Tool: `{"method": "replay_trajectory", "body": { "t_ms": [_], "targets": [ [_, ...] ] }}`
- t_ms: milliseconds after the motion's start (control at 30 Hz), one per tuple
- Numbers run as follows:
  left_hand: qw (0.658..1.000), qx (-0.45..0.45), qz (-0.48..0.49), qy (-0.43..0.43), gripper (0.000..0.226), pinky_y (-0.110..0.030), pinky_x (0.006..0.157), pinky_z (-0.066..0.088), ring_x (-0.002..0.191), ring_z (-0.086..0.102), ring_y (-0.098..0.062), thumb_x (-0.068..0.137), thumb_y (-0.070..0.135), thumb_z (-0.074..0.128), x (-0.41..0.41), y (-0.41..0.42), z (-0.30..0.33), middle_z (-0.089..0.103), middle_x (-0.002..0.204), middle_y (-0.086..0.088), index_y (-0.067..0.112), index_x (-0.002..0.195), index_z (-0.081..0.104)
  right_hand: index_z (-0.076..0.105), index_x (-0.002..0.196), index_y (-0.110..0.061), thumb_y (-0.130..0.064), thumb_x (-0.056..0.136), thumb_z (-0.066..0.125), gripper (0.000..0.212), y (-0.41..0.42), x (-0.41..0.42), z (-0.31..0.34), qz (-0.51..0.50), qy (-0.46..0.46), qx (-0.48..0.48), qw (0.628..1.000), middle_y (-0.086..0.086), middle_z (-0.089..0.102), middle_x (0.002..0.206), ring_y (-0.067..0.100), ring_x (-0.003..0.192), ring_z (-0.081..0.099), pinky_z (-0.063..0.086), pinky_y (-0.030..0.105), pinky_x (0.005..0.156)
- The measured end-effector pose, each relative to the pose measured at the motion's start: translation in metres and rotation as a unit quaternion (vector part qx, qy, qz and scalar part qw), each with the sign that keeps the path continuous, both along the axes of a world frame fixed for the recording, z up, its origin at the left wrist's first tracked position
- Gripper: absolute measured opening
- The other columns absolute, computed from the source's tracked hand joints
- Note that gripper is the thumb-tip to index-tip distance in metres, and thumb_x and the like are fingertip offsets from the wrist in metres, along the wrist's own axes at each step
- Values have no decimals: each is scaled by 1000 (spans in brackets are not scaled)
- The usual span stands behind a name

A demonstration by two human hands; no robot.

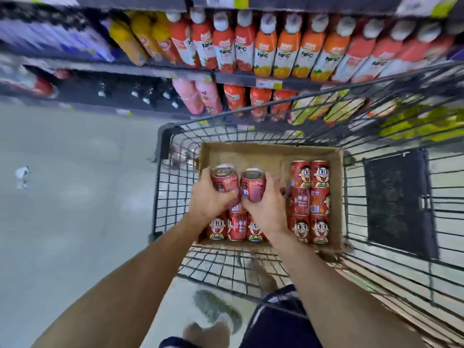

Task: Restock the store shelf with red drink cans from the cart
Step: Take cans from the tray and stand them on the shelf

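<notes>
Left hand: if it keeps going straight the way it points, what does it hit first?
The left hand, gripping a can, points toward the far wall of the box. Bare box floor lies ahead, so that wall likely comes first, then the cart; depth is unclear.

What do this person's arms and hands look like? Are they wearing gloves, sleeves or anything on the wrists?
Both arms are bare from the bottom of the picture to the fingers: no sleeves show. The left hand and right hand wear no gloves, and no watch, band or ring can be seen. Lower down, dark navy shorts with a thin white stripe show.
</notes>
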State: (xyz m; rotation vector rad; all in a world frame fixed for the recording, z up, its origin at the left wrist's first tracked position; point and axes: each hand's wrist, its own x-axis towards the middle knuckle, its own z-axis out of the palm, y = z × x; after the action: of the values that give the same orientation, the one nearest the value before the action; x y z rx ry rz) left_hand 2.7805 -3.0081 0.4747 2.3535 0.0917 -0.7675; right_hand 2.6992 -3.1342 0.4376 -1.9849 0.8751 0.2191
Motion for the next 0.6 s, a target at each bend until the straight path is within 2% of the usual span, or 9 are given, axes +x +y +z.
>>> {"method": "replay_trajectory", "body": {
  "t_ms": [100, 233, 367, 433, 467, 533, 600],
  "targets": [
    [999, -29, 23, -28, 76, -39, 87, 54, 94, 67, -18, 54, 45, 81, -23, 40, 38, 70, 104, 2, 26, 120, 48, 39, 146, -23, -35, 74, 83, 85, 30, -16, 37, 27, -33, -10, 999, 4, 58, 134, 25, 119, 57, 47, 35, 101],
    [993, -60, 32, -91, 69, -35, 88, 52, 98, 66, -20, 66, 33, 86, -54, 92, 96, 70, 109, -2, 22, 123, 50, 44, 138, -25, -35, 72, 82, 77, 77, -34, 99, 28, -91, -31, 995, 4, 61, 126, 24, 115, 59, 48, 36, 96],
    [980, -114, 64, -148, 66, -34, 90, 52, 99, 66, -13, 60, 38, 85, -83, 151, 145, 67, 99, 11, 35, 114, 48, 41, 136, -32, -38, 71, 80, 76, 127, -54, 153, 55, -171, -40, 983, -3, 61, 125, 21, 115, 59, 49, 42, 96],
    [971, -144, 88, -168, 67, -34, 91, 53, 97, 67, -8, 57, 40, 85, -96, 180, 169, 66, 100, 15, 40, 113, 48, 41, 137, -33, -37, 72, 81, 77, 149, -61, 179, 74, -210, -44, 974, -6, 58, 126, 15, 117, 56, 48, 37, 98],
    [966, -159, 100, -176, 67, -31, 88, 54, 92, 67, -3, 58, 37, 87, -101, 194, 181, 66, 100, 17, 39, 114, 49, 41, 139, -32, -35, 73, 82, 77, 160, -64, 192, 85, -229, -41, 969, -7, 56, 128, 12, 118, 54, 46, 31, 97],
    [957, -178, 117, -195, 64, -17, 74, 54, 79, 63, 11, 64, 27, 87, -110, 221, 207, 63, 97, 21, 33, 118, 51, 41, 142, -28, -32, 75, 83, 79, 182, -65, 219, 106, -261, -41, 959, -7, 53, 133, 6, 120, 50, 38, 22, 95],
    [948, -193, 127, -219, 64, -9, 61, 50, 72, 61, 14, 67, 21, 86, -115, 249, 231, 61, 97, 23, 29, 121, 52, 40, 144, -26, -32, 75, 84, 82, 206, -64, 245, 115, -286, -50, 950, -7, 52, 136, 8, 123, 49, 35, 20, 97]
  ]
}}
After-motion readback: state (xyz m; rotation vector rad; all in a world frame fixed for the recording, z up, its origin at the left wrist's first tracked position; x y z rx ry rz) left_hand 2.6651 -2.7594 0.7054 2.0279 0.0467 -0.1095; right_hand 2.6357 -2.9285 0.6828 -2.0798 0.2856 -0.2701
